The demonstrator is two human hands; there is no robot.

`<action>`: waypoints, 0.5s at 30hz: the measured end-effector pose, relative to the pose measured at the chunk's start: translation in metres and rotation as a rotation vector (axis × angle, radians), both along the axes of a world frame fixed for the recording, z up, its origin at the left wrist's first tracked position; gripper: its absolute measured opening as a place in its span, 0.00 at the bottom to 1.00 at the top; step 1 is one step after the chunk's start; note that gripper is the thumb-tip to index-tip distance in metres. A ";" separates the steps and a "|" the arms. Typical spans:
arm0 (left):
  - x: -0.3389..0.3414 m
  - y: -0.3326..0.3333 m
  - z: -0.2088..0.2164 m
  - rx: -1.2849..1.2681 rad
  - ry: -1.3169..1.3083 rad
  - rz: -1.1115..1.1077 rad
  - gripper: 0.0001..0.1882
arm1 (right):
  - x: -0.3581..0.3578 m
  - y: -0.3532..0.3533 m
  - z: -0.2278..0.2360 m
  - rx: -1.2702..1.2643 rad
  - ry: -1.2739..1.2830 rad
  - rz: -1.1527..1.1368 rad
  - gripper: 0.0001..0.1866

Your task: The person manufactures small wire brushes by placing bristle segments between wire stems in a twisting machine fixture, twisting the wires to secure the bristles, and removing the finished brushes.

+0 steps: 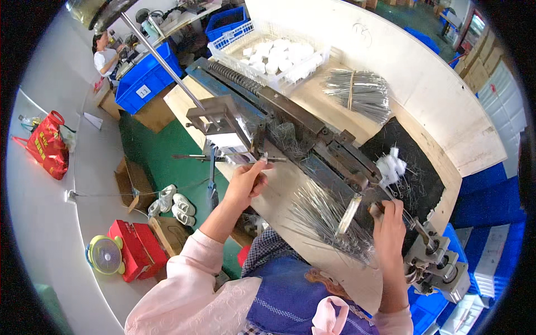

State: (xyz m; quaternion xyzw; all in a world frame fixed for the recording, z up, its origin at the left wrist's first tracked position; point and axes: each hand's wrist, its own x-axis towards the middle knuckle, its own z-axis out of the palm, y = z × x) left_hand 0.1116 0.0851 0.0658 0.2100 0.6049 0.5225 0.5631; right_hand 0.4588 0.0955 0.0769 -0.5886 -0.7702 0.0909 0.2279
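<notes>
I see my left grip (247,180) clamped on a thin wire (279,159); my right grip (388,219) pinches another wire (349,214) at nine o'clock.

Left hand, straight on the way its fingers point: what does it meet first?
Likely the grey metal fixture on the long machine rail. The left hand points up at it, fingertips at a thin rod just below; depth is unclear.
</notes>
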 end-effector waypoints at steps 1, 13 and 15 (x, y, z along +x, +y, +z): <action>0.002 0.005 0.000 0.001 -0.057 -0.010 0.17 | 0.007 0.011 -0.015 -0.057 0.043 -0.066 0.09; 0.111 -0.022 0.017 0.411 0.008 0.028 0.11 | 0.053 -0.066 0.068 -0.318 0.383 0.160 0.08; 0.157 -0.016 0.044 0.365 -0.326 -0.411 0.11 | 0.060 -0.067 0.089 -0.240 0.398 0.005 0.07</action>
